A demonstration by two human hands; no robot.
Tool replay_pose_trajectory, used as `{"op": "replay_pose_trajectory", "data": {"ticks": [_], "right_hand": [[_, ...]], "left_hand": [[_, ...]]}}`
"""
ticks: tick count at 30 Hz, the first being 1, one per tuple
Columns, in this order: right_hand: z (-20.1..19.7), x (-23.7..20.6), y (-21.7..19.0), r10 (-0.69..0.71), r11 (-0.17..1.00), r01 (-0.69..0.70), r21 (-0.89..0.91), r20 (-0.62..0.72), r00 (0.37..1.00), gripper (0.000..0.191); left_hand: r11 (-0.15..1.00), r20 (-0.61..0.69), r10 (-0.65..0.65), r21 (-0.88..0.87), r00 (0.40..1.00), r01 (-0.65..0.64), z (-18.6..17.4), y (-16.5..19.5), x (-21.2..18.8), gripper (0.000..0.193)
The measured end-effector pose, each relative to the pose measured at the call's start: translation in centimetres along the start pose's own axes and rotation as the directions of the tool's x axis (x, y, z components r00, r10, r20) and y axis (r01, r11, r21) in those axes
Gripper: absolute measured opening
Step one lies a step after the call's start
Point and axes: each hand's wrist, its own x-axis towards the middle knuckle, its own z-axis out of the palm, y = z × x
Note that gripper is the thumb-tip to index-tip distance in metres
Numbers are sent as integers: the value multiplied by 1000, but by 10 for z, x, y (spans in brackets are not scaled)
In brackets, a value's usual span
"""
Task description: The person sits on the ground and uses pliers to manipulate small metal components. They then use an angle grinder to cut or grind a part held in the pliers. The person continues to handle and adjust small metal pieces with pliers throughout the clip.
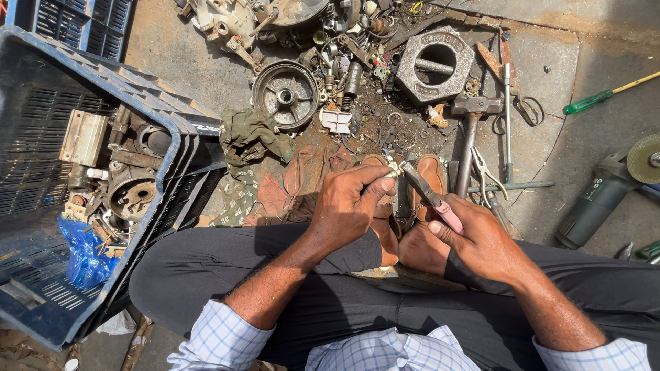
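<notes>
Right hand [481, 240] grips pink-handled pliers [430, 196], their long axis pointing up-left to the small part [393, 170] pinched in left hand [350, 206] fingers.

Right hand [481, 240] works pliers [430, 196] on small part [393, 170] pinched by left hand [347, 206].

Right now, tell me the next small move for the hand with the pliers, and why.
Probably close the pliers squarely on the small pale part and steady it. The right hand holds the pink handles with the tip almost at the part, which the left hand pinches between its fingertips. Whether the jaws already grip it is too small to tell.
</notes>
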Motion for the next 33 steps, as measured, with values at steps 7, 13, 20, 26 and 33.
{"op": "replay_pose_trajectory", "data": {"ticks": [7,13,20,26,33], "right_hand": [[2,-2,15,73,979,-91,183,103,992,35],[5,-4,26,91,950,-136,282,168,982,37],[7,-4,24,130,924,-191,331,195,972,36],[9,14,29,245,966,-241,90,-39,969,38],[11,39,35,241,837,-293,-462,-170,956,45]], "left_hand": [[917,121,-270,-271,955,294,3,-4,4,29],[937,134,-148,-297,980,182,3,-11,5,35],[934,147,-139,-310,979,179,3,-15,3,39],[904,164,-183,-359,969,232,7,-21,3,36],[885,175,-152,-413,973,213,14,-39,3,35]]}}
